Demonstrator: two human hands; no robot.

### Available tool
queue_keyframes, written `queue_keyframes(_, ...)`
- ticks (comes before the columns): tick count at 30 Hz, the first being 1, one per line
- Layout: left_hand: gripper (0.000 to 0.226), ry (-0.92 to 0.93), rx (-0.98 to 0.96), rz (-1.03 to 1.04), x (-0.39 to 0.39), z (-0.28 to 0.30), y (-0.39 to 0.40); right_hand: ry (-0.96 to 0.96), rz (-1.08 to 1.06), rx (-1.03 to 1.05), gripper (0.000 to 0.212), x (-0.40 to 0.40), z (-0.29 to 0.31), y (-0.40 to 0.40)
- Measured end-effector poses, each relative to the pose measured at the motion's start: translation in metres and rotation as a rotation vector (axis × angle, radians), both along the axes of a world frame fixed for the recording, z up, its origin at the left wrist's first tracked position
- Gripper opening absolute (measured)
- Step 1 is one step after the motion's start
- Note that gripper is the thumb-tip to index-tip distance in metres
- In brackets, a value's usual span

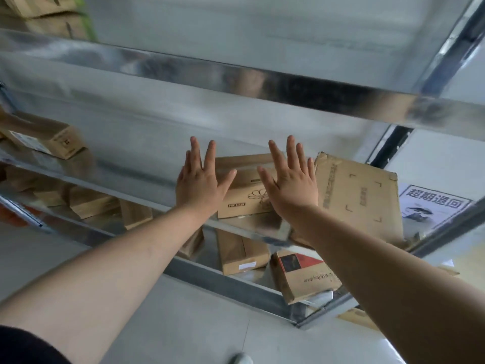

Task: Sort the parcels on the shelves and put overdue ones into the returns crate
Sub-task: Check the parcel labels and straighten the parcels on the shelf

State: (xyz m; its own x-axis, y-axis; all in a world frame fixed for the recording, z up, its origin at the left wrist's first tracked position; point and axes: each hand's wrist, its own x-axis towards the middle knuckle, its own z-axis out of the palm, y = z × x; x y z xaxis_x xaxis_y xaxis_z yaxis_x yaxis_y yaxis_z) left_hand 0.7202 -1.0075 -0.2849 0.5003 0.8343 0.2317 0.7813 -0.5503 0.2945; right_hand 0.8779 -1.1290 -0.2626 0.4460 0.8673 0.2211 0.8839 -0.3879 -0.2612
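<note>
My left hand (pixel 200 177) and my right hand (pixel 291 179) are both stretched out flat with fingers spread, in front of a small brown cardboard parcel (pixel 242 197) printed with a flower on the middle shelf (pixel 110 185). Neither hand grips anything. A larger flat cardboard parcel (pixel 359 195) leans just right of my right hand. On the shelf below lie two more brown parcels (pixel 242 254), one with a red and black label (pixel 305 274). A paper sign with printed characters (pixel 435 206) shows at the far right.
A metal shelf beam (pixel 236 77) crosses above my hands. More brown parcels sit at the left on the middle shelf (pixel 44 139), on the lower shelf (pixel 89 203) and at the top left (pixel 39 9). Pale floor (pixel 183 324) lies below.
</note>
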Motion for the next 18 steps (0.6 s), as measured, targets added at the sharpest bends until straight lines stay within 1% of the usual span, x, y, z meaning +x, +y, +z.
queue_keyframes(2,0.082,0.002,-0.019,0.006,0.008,-0.004,0.015,0.106,-0.002,-0.021,0.065,0.01,-0.003,0.02)
queue_keyframes(4,0.083,-0.01,-0.075,0.007,0.013,-0.009,0.026,0.278,-0.059,-0.048,0.066,0.02,-0.008,0.037)
queue_keyframes(6,0.086,-0.01,-0.172,0.021,0.015,-0.018,0.039,0.45,-0.127,-0.073,0.074,0.026,-0.013,0.05)
queue_keyframes(8,0.094,0.027,-0.308,0.068,0.014,-0.03,0.053,0.496,-0.153,-0.104,0.085,0.029,-0.018,0.06)
queue_keyframes(10,0.105,0.014,-0.436,0.12,0.011,-0.039,0.066,0.472,-0.207,-0.076,0.091,0.031,-0.019,0.071)
queue_keyframes(11,0.104,-0.007,-0.489,0.128,0.009,-0.042,0.072,0.458,-0.255,-0.066,0.094,0.032,-0.018,0.076)
queue_keyframes(12,0.097,-0.024,-0.533,0.118,0.008,-0.042,0.078,0.464,-0.317,-0.071,0.096,0.033,-0.016,0.082)
queue_keyframes(15,0.085,-0.075,-0.692,-0.018,0.007,-0.041,0.098,0.651,-0.473,-0.102,0.093,0.028,-0.008,0.096)
queue_keyframes(17,0.083,-0.17,-0.795,-0.052,0.001,-0.04,0.112,0.718,-0.499,-0.076,0.091,0.02,-0.008,0.104)
queue_keyframes(18,0.08,-0.211,-0.808,-0.051,-0.004,-0.04,0.123,0.756,-0.513,-0.05,0.091,0.014,-0.009,0.109)
